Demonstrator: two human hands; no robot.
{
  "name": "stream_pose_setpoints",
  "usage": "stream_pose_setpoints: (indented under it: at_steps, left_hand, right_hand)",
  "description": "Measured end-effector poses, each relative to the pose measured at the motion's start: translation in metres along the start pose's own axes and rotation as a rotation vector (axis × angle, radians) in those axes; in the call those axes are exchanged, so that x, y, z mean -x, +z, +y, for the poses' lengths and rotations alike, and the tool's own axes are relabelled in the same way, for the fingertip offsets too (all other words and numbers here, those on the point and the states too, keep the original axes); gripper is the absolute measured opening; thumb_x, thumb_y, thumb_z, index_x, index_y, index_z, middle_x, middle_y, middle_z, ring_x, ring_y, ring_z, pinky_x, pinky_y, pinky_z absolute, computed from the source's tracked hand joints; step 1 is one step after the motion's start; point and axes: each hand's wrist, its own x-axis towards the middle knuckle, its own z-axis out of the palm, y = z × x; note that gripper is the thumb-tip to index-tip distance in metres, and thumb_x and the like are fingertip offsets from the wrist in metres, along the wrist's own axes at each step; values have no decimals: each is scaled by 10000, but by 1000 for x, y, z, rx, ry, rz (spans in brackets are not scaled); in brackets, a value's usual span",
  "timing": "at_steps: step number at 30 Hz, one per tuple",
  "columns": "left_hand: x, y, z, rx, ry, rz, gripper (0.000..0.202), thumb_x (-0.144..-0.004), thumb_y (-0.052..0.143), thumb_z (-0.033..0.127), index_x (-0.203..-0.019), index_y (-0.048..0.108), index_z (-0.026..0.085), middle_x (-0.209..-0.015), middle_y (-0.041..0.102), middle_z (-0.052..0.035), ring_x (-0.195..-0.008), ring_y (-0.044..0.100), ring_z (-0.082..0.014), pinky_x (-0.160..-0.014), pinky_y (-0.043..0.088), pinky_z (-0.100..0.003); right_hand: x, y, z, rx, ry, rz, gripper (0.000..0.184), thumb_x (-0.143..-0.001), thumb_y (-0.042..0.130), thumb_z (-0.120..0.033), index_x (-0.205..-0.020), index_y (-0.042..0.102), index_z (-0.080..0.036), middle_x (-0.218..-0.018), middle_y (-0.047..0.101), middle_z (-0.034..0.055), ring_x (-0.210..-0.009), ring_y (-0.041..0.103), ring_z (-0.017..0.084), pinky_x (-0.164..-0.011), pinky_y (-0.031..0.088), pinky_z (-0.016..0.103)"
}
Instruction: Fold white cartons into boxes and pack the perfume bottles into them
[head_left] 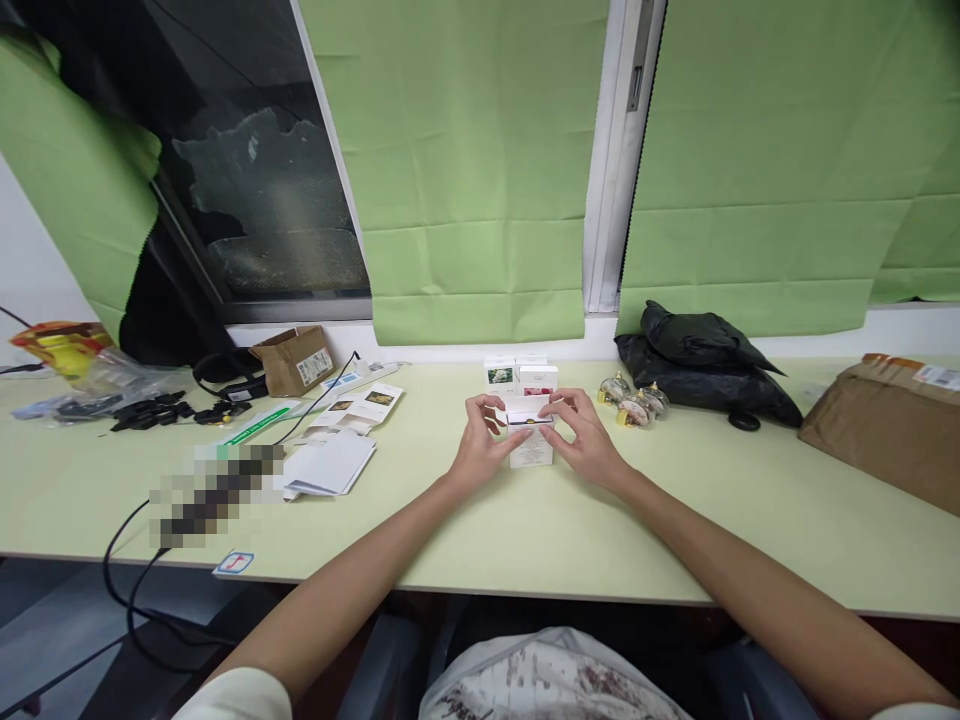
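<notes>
A small white box (531, 452) stands upright on the table in front of me, its top flap (528, 405) raised and something dark and gold just showing inside the opening. My left hand (480, 440) grips the box's left side, thumb on the near upper edge and fingers curled behind. On the opposite side, my right hand (583, 438) holds it likewise, with its thumb at the front edge and its index finger by the flap. Just behind stand more small white boxes with flower pictures, one green (499, 375) and one pink (538, 380).
Several clear ornaments with gold caps (634, 402) lie right of the boxes, before black plastic bags (697, 365). A large cardboard carton (889, 425) sits far right. Leftward are flat white cartons (330, 462), a small open brown box (294, 362) and black cables (127, 600) hanging off the edge.
</notes>
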Motion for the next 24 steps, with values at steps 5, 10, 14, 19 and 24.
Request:
stream_pose_setpoints:
  at_steps: [5, 10, 14, 19, 24]
  left_hand:
    - [-1, 0, 2, 20, 7, 4, 565, -835, 812, 429, -1063, 323, 259, -1173, 508, -40, -903, 557, -143, -759, 467, -287]
    - [-1, -1, 4, 12, -12, -12, 496, -843, 797, 449, -1014, 378, 246, -1142, 528, -33, -840, 542, -130, -742, 457, -280]
    - [-1, -2, 6, -26, 6, -63, 397, -872, 767, 441, -1002, 453, 235, -1071, 548, -26, -857, 538, -144, -758, 451, -284]
    - [1, -2, 4, -59, 20, -58, 385, -877, 763, 427, -1081, 490, 249, -1070, 549, -18, -863, 551, -149, -732, 462, -284]
    - [0, -2, 0, -98, 78, -66, 334, -892, 754, 396, -1104, 531, 266, -1093, 548, -18, -864, 565, -151, -723, 485, -288]
  right_hand:
    - [0, 0, 1, -1, -10, -3, 179, -1005, 568, -350, -1136, 681, -304, -1309, 505, 103, -1245, 540, 306, -1096, 460, 496]
    - [0, 1, 0, -8, 2, -11, 182, -1015, 552, -365, -1126, 684, -305, -1306, 503, 102, -1245, 537, 304, -1103, 454, 505]
    - [0, 1, 1, -18, 10, -11, 180, -1022, 550, -363, -1127, 681, -297, -1302, 496, 102, -1230, 542, 289, -1091, 461, 482]
    - [1, 0, 1, -26, 26, -22, 178, -1023, 553, -354, -1132, 679, -291, -1307, 497, 103, -1238, 538, 286, -1093, 461, 484]
    - [1, 1, 2, -37, 28, -21, 177, -1023, 556, -347, -1134, 680, -288, -1304, 496, 104, -1244, 538, 290, -1085, 473, 492]
